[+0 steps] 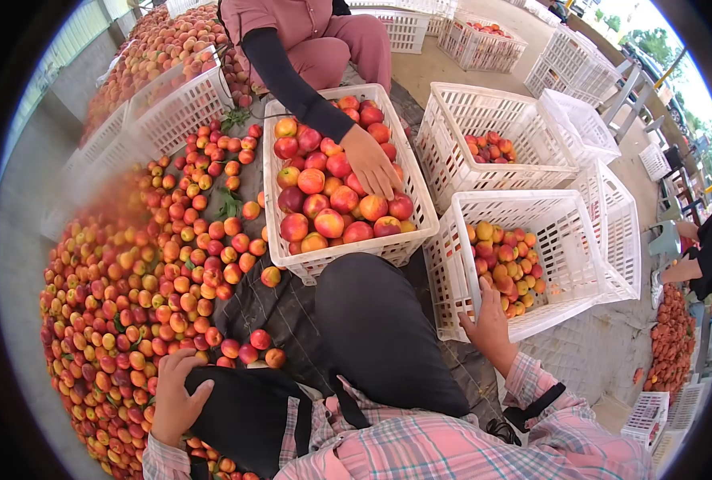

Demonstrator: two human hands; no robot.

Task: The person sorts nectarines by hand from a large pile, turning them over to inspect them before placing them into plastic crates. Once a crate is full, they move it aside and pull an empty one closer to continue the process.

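Observation:
My left hand rests at my knee beside the big heap of red and yellow fruit, fingers apart and holding nothing. My right hand is at the near left edge of a white slatted crate with smaller yellow-red fruit inside; its fingers are spread and no fruit shows in them. Between me and a co-worker stands a white crate full of large red fruit. The co-worker's hand lies on that fruit.
The co-worker in pink sits across the full crate. Another white crate holding some red fruit is at the right, with stacked crates behind. More fruit lies at the back left. Another person's leg shows at far right.

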